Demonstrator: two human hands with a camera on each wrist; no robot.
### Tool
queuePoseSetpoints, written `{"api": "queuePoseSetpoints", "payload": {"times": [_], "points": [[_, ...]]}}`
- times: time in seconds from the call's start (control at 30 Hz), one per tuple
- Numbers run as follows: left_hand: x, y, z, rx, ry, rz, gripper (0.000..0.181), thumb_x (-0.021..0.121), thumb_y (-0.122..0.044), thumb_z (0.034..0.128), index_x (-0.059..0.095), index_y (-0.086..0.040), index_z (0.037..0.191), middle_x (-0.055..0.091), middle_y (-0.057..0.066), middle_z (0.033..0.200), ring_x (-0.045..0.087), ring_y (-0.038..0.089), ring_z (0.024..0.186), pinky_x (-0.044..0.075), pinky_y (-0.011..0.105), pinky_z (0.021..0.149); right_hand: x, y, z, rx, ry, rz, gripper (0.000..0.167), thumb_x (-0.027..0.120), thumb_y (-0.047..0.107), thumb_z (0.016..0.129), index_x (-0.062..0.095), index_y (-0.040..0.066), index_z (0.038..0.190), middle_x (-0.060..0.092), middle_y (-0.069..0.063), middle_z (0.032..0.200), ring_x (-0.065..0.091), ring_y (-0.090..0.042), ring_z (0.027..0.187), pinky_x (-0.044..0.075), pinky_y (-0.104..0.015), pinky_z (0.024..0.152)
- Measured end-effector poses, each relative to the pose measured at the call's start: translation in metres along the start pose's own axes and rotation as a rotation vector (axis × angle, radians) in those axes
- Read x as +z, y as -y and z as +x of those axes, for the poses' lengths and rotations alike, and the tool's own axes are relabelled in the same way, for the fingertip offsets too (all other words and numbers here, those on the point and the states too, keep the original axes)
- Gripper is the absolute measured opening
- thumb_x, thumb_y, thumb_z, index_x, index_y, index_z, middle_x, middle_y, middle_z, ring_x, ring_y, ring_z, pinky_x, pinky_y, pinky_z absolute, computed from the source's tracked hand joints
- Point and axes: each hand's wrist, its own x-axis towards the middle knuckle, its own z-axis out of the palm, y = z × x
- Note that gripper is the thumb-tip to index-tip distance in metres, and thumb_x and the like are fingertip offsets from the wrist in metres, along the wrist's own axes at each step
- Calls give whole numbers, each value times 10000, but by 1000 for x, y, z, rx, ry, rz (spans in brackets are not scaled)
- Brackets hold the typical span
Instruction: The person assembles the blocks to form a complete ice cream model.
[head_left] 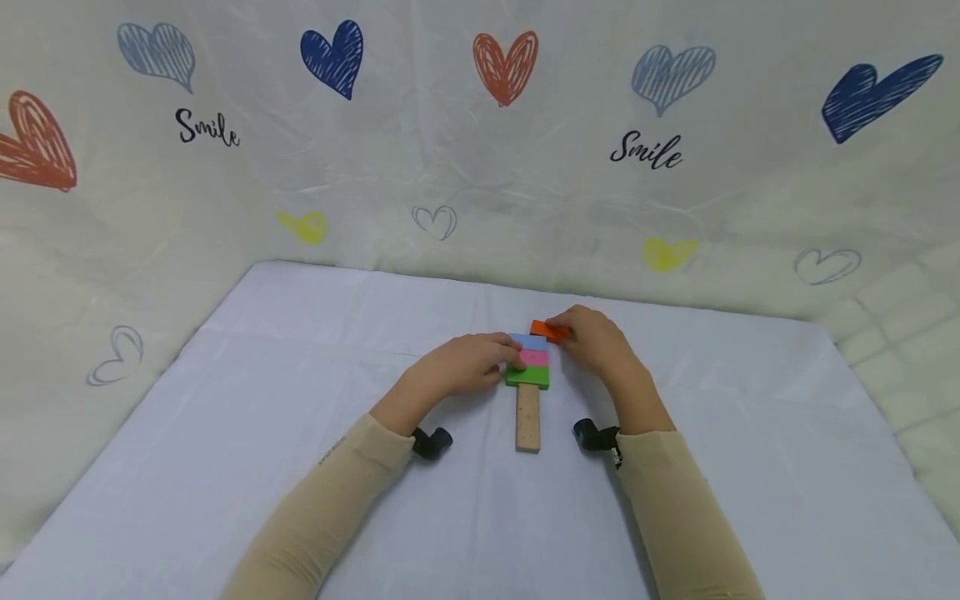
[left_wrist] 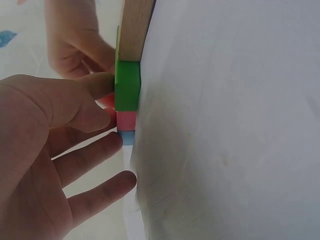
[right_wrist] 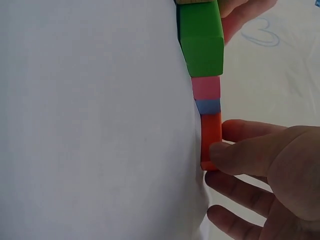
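Observation:
A plain wooden block (head_left: 528,421) lies lengthwise on the white cloth. Its far end meets a green block (head_left: 534,377), beyond which a pink block (head_left: 535,358) and a light blue block (head_left: 533,342) lie side by side. The left hand (head_left: 467,365) rests its fingertips at the left of these coloured blocks, its other fingers spread in the left wrist view. Thumb and fingers of the right hand (head_left: 596,340) pinch an orange block (right_wrist: 211,137) at its right end. That block sits at the far side of the blue one, shifted to the right in the head view.
White cloth (head_left: 420,517) covers the table. A pale sheet (head_left: 480,167) printed with hearts and "Smile" stands behind it. Small black wrist cameras sit under both wrists, the left camera (head_left: 432,443) and the right camera (head_left: 592,434) flanking the wooden block.

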Motion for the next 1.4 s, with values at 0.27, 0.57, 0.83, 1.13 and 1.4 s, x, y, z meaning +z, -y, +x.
{"api": "queuePoseSetpoints", "payload": {"times": [0.27, 0.57, 0.83, 1.13, 1.4], "points": [[3, 0, 1, -2, 4, -1, 375, 515, -73, 991, 684, -232, 1286, 540, -23, 1448, 511, 164, 1327, 425, 344, 1094, 3, 4, -1, -27, -5, -17, 337, 611, 65, 975, 659, 76, 1309, 622, -146, 1327, 535, -343, 1263, 417, -513, 1083], [2, 2, 0, 2, -6, 0, 380, 513, -76, 986, 683, -234, 1288, 538, -23, 1452, 509, 171, 1332, 437, 352, 1083, 3, 8, 0, -80, -9, -20, 331, 635, 34, 945, 677, 63, 1272, 651, -139, 1300, 553, -339, 1265, 419, -514, 1080], [2, 2, 0, 29, -25, 8, 388, 509, -61, 979, 690, -229, 1278, 550, -20, 1434, 525, 166, 1313, 438, 342, 1078, 3, 14, 0, -101, 5, -35, 353, 614, 18, 949, 656, 45, 1298, 639, -155, 1321, 553, -347, 1274, 419, -519, 1080], [2, 3, 2, 33, -17, 7, 379, 511, -63, 980, 692, -222, 1273, 550, -14, 1433, 533, 177, 1302, 448, 348, 1067, 2, 22, -2, -63, 52, -7, 420, 499, -23, 963, 623, 76, 1352, 580, -136, 1412, 494, -349, 1346, 396, -530, 1099], [4, 5, 3, 31, -16, 23, 393, 493, -56, 977, 695, -231, 1265, 546, -24, 1433, 535, 171, 1299, 450, 342, 1060, 5, 25, -2, -94, 56, 0, 430, 472, -36, 964, 630, 76, 1348, 561, -118, 1438, 473, -349, 1368, 383, -524, 1110]]}}
